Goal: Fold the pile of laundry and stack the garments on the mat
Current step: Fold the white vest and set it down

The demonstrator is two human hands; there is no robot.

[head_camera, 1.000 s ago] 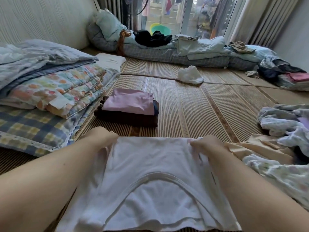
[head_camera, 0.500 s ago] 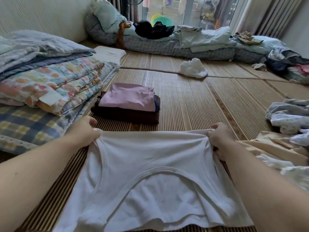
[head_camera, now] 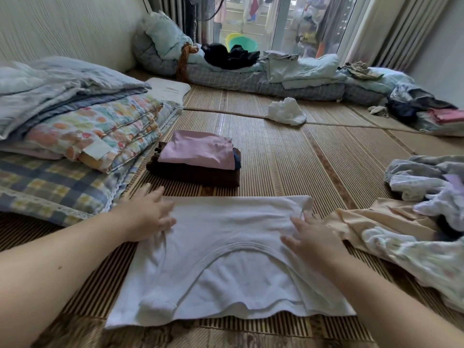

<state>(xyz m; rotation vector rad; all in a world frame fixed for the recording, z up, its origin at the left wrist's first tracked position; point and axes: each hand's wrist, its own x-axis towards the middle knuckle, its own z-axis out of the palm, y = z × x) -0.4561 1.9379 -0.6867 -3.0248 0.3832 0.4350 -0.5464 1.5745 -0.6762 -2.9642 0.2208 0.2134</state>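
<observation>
A white top (head_camera: 226,259) lies folded flat on the woven mat (head_camera: 288,159) right in front of me. My left hand (head_camera: 148,212) rests on its far left corner with fingers spread and straight. My right hand (head_camera: 311,237) presses flat on its right side, fingers straight. Just beyond the top stands a small stack of folded garments (head_camera: 198,159), pink on top and dark brown below. The unfolded laundry pile (head_camera: 426,212) sits at my right, with a beige piece and floral and pale garments.
Folded quilts and a checked mattress (head_camera: 62,136) line the left side. A crumpled white cloth (head_camera: 286,111) lies mid-mat. Bedding and dark clothes (head_camera: 251,69) run along the far window. More clothes (head_camera: 426,111) are heaped at the far right.
Both hands have let go of the far corners they were pinching and now lie flat on the white top, which has settled on the mat.
</observation>
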